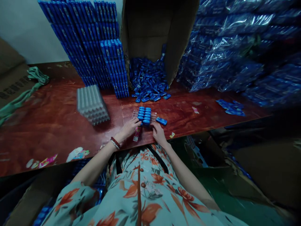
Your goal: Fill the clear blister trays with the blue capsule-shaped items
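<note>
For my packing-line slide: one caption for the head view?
Both hands, left hand and right hand, rest at a clear tray partly filled with small blue packets on a reddish table.

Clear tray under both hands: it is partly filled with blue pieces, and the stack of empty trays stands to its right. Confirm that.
Wrong side. The head view shows the stack of empty trays to the left of the clear tray. The rest holds: blue pieces partly fill it, with the left hand and right hand at it.

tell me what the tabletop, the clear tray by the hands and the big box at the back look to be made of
Tabletop: apparently wood or plywood with a glossy reddish-brown finish; grain swirls and a sheen show.
Clear tray: probably thin transparent plastic; the table shows through it, and small blue pieces sit in its rows.
Big box: corrugated cardboard by its look, matte brown with folded flaps.
</note>
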### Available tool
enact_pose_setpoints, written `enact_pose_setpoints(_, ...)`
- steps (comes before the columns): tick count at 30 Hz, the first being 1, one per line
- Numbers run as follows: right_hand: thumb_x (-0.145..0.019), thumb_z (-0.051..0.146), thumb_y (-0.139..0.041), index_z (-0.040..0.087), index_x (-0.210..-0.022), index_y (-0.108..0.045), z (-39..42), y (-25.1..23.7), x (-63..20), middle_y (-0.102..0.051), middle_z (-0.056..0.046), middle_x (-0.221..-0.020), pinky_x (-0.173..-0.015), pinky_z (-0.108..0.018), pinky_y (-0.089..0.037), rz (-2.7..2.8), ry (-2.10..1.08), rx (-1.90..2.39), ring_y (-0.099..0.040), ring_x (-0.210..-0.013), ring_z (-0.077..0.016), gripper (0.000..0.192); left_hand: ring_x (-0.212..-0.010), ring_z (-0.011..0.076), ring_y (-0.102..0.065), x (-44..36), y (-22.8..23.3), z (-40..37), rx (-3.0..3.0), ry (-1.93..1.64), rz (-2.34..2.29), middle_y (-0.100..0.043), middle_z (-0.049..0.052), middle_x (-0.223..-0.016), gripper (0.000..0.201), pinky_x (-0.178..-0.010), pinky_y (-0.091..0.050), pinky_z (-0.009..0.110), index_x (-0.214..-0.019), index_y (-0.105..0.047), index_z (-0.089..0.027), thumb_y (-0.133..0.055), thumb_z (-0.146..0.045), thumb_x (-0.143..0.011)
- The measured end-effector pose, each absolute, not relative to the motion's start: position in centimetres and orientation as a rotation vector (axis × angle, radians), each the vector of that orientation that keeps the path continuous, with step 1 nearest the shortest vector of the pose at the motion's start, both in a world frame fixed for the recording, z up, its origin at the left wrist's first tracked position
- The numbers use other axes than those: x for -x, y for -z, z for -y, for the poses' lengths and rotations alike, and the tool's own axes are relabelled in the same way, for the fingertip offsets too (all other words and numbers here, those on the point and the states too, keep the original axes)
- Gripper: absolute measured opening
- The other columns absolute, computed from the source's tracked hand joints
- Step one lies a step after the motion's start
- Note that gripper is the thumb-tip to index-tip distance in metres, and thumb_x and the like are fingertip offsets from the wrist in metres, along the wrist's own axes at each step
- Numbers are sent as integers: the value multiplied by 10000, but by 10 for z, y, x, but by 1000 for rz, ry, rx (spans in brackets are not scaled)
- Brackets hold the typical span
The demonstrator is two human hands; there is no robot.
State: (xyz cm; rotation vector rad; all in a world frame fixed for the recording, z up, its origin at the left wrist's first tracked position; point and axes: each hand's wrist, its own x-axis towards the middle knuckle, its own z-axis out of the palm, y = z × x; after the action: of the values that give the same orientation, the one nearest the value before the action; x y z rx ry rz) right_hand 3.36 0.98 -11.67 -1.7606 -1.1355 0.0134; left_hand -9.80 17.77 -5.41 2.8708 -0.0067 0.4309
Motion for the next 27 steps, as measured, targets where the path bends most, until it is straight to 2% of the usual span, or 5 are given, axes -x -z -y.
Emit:
enact_pose_setpoints(8,-806,170,-395,209,-846,-614,-7,105,-33,-643,-63,-866,-835,-366,-476,1138,-47,1751,-578,-863,-206,225,-1007,221,-511,91,46,-175,-2861,-439,-88,-569,95,-1063,284,-880,-452,379,-1029,-625,-186,-440,-69,-848)
enact_pose_setpoints(13,-896,354,-405,163,-1156,-515,-11,95,-47,-591,-123,-1094,-852,-379,-479,766,-37,1809,-573,-970,-206,341,-1309,282,-327,101,58,-177,-2555,-627,-394,-334,111,-1421,440,-1067,-302,490,-1315,-472,-265,-518,-345,-884)
enact_pose_setpoints(16,-894,472,-415,183,-1293,-450,-21,91,-62,-520,-141,-1255,-952,-437,-428,672,-150,1894,-507,-1138,-237,493,-1407,268,-168,93,73,-189,-2204,-556,-679,-241,120,-1495,601,-1139,-149,510,-1452,-220,-240,-413,-443,-920)
enact_pose_setpoints(20,-936,467,-331,250,-1394,-358,-40,91,-67,-394,-92,-1419,-1088,-479,-289,795,-257,1920,-327,-1334,-223,507,-1425,241,-126,74,91,-191,-2015,-399,-760,-209,115,-1523,579,-1156,6,503,-1472,-148,-212,-266,-450,-958)
enact_pose_setpoints(27,-924,430,-333,283,-1465,-197,-35,93,-42,-195,-73,-1520,-1091,-570,-235,982,-189,1802,-109,-1418,-294,577,-1409,255,-177,85,96,-155,-2128,-708,-668,-132,109,-1531,634,-1121,-255,464,-1479,-38,-290,-341,-433,-940)
